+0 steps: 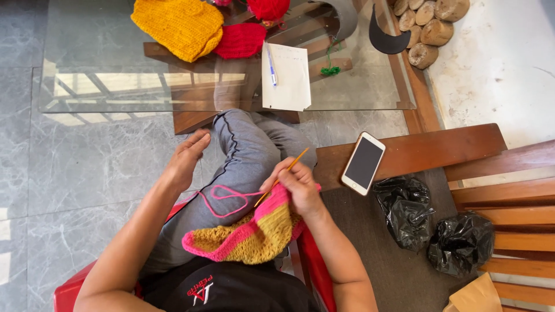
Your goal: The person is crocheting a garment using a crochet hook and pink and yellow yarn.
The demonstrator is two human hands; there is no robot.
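A pink and mustard crochet piece (254, 234) lies on my lap over grey trousers (243, 156). My right hand (296, 184) grips its upper edge together with a thin orange crochet hook (283, 175) that points up and right. A loop of pink yarn (222, 199) trails left across my thigh. My left hand (186, 159) hovers open beside my left knee, fingers apart, holding nothing.
A glass table (104, 75) ahead carries a yellow knit (179, 26), red knits (241, 39), a paper sheet (287, 78) with a blue pen (271, 66). A phone (363, 163) rests on a wooden armrest (428, 150). Two black bags (430, 222) lie on the right.
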